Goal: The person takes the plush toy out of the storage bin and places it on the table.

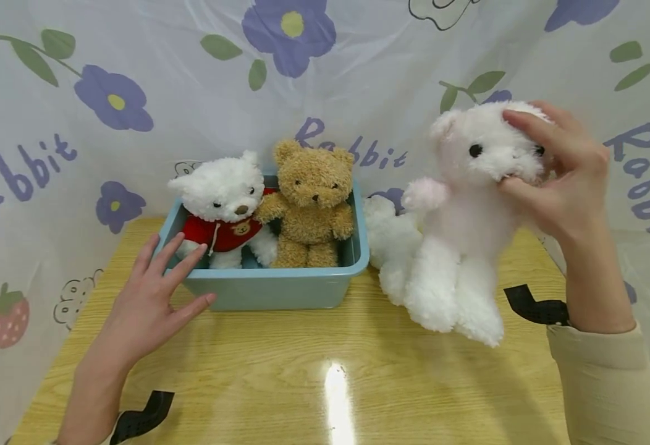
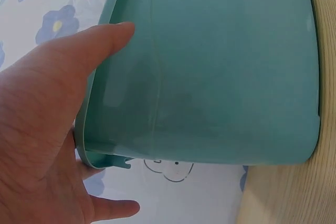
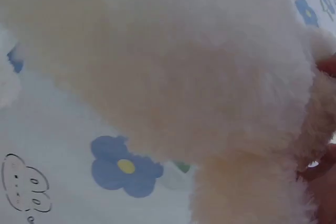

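My right hand (image 1: 569, 167) grips a white and pale pink plush bear (image 1: 475, 210) by the side of its head, the legs hanging down over the table's right part. In the right wrist view the fur of the plush bear (image 3: 210, 77) fills most of the picture. With fingers spread, my left hand (image 1: 155, 296) rests at the front left corner of a blue-green plastic bin (image 1: 269, 290). The left wrist view has the left hand (image 2: 47, 129) over the bin's rim. Inside the bin sit a white plush bear in a red top (image 1: 219, 191) and a brown teddy bear (image 1: 314, 198).
Another white plush toy (image 1: 388, 241) lies right of the bin, partly hidden behind the held bear. All stand on a wooden table (image 1: 280, 371). A white cloth with purple flowers (image 1: 180, 93) hangs behind and at the sides.
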### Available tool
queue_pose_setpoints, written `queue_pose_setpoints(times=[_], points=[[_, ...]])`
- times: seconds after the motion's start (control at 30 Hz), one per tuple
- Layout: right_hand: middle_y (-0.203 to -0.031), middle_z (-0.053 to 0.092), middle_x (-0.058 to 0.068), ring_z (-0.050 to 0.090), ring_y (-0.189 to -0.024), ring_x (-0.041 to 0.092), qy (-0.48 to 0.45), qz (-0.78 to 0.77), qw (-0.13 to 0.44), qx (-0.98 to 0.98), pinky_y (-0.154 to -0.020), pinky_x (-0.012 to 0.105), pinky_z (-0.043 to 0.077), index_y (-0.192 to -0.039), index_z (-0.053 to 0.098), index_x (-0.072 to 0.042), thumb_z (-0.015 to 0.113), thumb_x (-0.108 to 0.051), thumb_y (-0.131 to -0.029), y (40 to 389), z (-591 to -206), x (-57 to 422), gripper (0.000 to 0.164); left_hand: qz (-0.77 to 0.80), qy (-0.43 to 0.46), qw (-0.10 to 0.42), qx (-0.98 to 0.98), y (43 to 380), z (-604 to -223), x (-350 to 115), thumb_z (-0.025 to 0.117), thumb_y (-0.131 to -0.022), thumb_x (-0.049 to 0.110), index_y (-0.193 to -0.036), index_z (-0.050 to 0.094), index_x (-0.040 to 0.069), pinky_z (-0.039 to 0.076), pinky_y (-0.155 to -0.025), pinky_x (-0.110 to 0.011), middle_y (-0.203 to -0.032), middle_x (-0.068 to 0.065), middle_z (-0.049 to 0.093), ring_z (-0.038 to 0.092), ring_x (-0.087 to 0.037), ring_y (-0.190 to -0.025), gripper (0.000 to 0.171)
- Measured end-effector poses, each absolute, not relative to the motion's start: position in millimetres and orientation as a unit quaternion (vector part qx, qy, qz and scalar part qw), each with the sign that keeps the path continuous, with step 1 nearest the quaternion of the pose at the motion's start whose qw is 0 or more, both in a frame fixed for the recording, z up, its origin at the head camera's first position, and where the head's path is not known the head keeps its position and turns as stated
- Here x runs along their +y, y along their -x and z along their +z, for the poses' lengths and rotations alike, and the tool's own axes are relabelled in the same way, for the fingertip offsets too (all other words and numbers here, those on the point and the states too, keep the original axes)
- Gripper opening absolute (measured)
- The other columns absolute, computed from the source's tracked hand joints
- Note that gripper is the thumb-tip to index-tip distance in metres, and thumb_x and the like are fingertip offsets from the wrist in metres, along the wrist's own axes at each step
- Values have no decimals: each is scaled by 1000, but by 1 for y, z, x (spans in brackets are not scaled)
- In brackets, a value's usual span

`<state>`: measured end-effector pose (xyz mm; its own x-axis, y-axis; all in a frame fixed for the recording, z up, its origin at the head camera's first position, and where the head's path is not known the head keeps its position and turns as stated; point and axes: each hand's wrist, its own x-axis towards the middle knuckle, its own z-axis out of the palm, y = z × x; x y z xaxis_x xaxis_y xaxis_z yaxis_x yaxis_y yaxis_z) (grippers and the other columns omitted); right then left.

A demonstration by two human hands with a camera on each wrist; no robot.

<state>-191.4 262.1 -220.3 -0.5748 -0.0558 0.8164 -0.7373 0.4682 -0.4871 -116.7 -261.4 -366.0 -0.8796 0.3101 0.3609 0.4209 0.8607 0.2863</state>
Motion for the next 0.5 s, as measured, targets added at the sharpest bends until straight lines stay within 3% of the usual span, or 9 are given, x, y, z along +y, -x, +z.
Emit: queue_pose_setpoints(times=[0.1,0.27,0.5], points=[[-131,65,-1,57,-112,13,-261,412,342,-803,-78,15,45,-124,72,2,71,7,-67,189,-233,271,57,-180,193,155,-952,117,-366,-261,85,-85,35,-160,40,21,29,-102,-79,-165,-21,27,8,-50,-152,89],[-137,63,10,56,-107,6,-258,382,309,-832,-72,15,41,-129,71,-3,74,7,-69,188,-256,274,60,-180,194,153,-952,117,-364,-259,86,-84,35,-160,41,22,29,-102,-79,-165,-20,27,7,-48,-153,89],[-145,57,10,51,-79,6,-239,379,257,-856,-65,18,38,-135,69,-10,74,4,-74,182,-290,265,63,-181,186,149,-954,115,-363,-260,85,-84,36,-160,41,21,28,-103,-79,-165,-21,26,6,-48,-153,89]])
